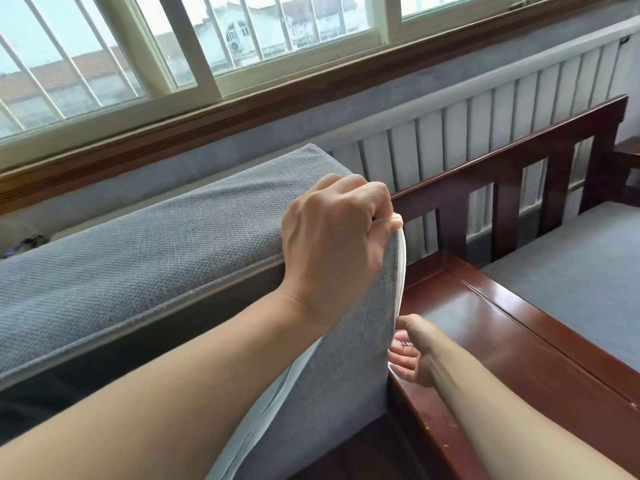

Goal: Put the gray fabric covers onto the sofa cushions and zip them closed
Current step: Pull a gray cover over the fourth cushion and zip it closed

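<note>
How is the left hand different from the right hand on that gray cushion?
The left hand is up high, gripping the top corner of the gray cover; the right hand is low, by the cover's side edge near the wooden sofa frame. The left hand is a tight fist seen from the back; the right hand's fingers are looser and blurred. Both reach the same cushion end.
</note>
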`<action>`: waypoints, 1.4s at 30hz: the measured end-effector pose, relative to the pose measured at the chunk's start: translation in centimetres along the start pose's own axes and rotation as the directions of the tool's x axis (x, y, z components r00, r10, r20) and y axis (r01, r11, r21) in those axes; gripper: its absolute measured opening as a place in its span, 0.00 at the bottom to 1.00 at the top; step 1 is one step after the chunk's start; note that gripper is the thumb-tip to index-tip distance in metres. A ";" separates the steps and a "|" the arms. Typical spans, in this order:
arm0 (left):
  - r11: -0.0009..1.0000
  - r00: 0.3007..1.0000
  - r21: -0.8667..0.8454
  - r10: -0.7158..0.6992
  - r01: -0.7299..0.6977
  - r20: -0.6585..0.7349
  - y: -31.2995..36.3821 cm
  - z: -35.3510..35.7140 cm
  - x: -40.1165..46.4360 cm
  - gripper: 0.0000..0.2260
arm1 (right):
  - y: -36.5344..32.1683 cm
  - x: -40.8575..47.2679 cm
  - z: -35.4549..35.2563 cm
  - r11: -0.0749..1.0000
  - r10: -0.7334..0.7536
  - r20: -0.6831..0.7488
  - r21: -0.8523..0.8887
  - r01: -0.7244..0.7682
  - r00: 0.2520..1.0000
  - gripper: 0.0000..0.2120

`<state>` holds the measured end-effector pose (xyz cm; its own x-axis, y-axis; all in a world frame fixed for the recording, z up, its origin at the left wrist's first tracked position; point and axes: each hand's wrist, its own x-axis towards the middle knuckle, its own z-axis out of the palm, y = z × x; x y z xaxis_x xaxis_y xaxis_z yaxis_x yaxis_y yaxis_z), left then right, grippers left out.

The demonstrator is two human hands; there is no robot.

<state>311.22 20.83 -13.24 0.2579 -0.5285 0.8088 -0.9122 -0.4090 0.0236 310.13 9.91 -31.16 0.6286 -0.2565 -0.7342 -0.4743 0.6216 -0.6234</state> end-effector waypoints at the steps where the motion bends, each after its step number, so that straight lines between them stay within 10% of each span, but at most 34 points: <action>1: 1.000 1.000 -0.005 -0.003 0.003 -0.002 0.0 0.0 0.0 0.07 | 0.0 0.2 0.1 1.000 0.003 -0.004 -0.007 -0.003 1.000 0.10; 22: 1.000 1.000 -0.007 -0.026 0.026 0.000 -0.2 0.1 0.0 0.07 | -0.5 1.9 -0.1 0.869 -0.343 -0.211 -0.442 0.223 0.915 0.01; 42: 0.996 0.990 -0.017 -0.089 0.092 0.112 0.2 -1.0 0.6 0.10 | -8.5 -13.0 1.3 0.738 -0.619 0.028 -0.321 0.594 0.785 0.13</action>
<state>310.90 21.17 -12.23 0.3723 -0.5700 0.7324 -0.8902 -0.4426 0.1080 306.77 8.90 -16.02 0.8043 -0.5656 -0.1822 -0.1743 0.0686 -0.9823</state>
